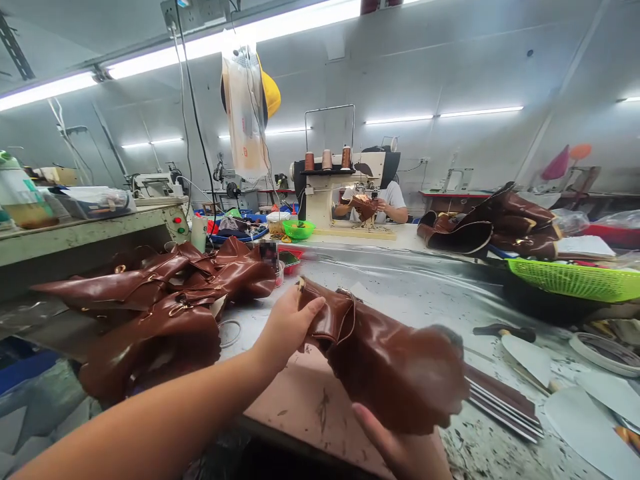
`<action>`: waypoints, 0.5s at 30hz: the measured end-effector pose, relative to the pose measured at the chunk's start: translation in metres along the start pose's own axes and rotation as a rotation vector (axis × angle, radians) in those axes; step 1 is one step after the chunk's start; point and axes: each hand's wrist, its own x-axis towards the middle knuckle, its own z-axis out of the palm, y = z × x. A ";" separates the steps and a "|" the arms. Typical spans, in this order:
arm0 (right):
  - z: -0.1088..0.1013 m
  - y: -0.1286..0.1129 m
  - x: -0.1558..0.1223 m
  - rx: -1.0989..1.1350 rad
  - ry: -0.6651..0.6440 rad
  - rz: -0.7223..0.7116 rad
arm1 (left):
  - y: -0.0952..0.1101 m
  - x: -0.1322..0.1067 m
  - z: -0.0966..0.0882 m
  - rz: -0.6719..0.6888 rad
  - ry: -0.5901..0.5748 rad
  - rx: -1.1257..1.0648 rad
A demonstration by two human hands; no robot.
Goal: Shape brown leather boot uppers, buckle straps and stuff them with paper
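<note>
My left hand point(287, 320) is closed around the narrow end of a brown leather boot upper point(390, 360), its thumb pressed on top. The upper hangs out to the right with a strap across it, its far end smeared by motion. Below its lower edge lies my right hand point(400, 443), with one finger stretched out and the others hidden; whether it touches the leather is unclear. To the left, a heap of similar brown leather uppers point(175, 327) with metal rings covers the table edge. Under the held piece is a pinkish-brown board point(300, 400).
A sewing machine point(320, 200) with thread spools stands across the table, a person point(395, 200) working behind it. On the right are more leather uppers point(525, 220), a green basket point(575, 277), a hammer point(505, 331), dark strips point(505, 400) and pale cut pieces point(585, 427).
</note>
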 end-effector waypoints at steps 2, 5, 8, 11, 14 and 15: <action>-0.006 -0.001 -0.004 0.173 0.155 0.189 | -0.012 -0.011 -0.001 0.026 0.035 -0.124; -0.021 -0.001 0.007 0.447 0.312 0.357 | -0.031 -0.021 -0.010 0.164 0.079 -0.121; -0.043 0.005 0.021 0.696 0.325 0.349 | -0.049 -0.027 -0.025 0.206 0.001 -0.068; -0.057 0.010 0.027 0.964 0.248 0.385 | -0.066 -0.031 -0.033 0.090 -0.051 -0.133; -0.056 0.010 0.031 1.125 0.095 0.435 | -0.085 -0.034 -0.028 -0.196 -0.063 -0.345; -0.052 0.011 0.033 1.161 0.046 0.436 | -0.091 -0.035 -0.025 -0.324 -0.048 -0.420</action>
